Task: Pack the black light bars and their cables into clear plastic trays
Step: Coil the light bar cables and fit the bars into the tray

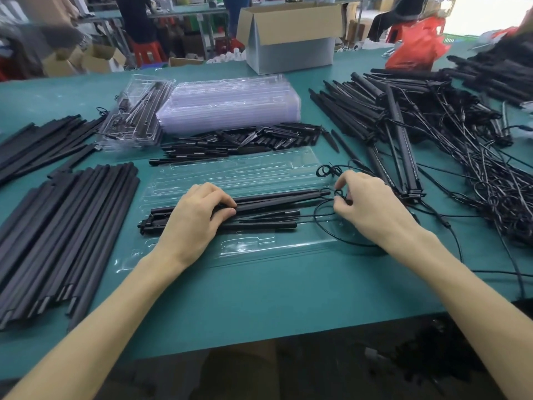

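The left hand [199,217] is laid palm down across the bundle of black light bars [274,201], its fingers and thumb curled round them. The right hand [372,207] is held at the bars' right end, fingertips pinched on a small coil of cable [338,194]. The bundle is seen lying in one open clear plastic tray [259,245] on the green table [259,298]. The bars in it cannot be counted exactly. Behind, one stack of empty trays [230,105] and one cardboard box [291,39] are seen.

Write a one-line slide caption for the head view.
The left hand holds black light bars on a clear tray while the right hand pinches their cable.
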Motion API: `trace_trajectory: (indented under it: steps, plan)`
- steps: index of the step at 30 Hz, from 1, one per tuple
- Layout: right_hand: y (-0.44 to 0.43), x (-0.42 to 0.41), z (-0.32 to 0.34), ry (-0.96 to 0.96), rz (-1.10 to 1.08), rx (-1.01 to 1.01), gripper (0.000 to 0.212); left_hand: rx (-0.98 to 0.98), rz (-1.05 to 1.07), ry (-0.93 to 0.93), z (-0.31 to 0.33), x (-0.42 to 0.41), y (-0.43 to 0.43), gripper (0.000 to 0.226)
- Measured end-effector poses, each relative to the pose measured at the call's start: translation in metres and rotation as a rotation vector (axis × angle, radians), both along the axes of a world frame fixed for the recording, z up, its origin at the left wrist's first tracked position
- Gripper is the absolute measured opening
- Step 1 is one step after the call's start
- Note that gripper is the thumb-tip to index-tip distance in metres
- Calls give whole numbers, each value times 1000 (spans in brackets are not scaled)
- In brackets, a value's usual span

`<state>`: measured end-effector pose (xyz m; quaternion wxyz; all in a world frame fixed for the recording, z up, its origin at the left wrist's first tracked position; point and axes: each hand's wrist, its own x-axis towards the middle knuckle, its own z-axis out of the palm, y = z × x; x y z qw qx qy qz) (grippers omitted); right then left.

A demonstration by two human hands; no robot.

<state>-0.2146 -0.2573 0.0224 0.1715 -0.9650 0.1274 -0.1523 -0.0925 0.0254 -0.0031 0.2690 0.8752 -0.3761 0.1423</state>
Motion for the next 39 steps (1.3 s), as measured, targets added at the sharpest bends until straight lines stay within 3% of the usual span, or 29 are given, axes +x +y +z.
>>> trace_trajectory:
  steps: [7, 13, 17, 26, 29, 32, 39]
  plan:
    - [15, 1, 0, -107, -207, -137, 20, -11, -7, 17, 0, 1, 1, 8]
    - [6, -2, 0, 150, -270, -218, 19, -56, -26, 62, -1, 4, 4, 7]
    - [5, -9, -4, 128, -282, -240, 22, -75, -25, 78, -2, 5, 3, 15]
    - [14, -20, 0, 0, -129, -137, 31, 2, -65, 13, -2, 4, -1, 21]
    - [17, -25, -1, -94, 44, -95, 26, 20, -95, 55, -3, 7, -3, 23]
    - [19, -25, -4, -48, 198, -36, 19, 52, -130, 71, -2, 9, -5, 26]
    - [22, -25, -14, -113, 207, 22, 5, 115, -261, 150, 5, 12, -18, 46]
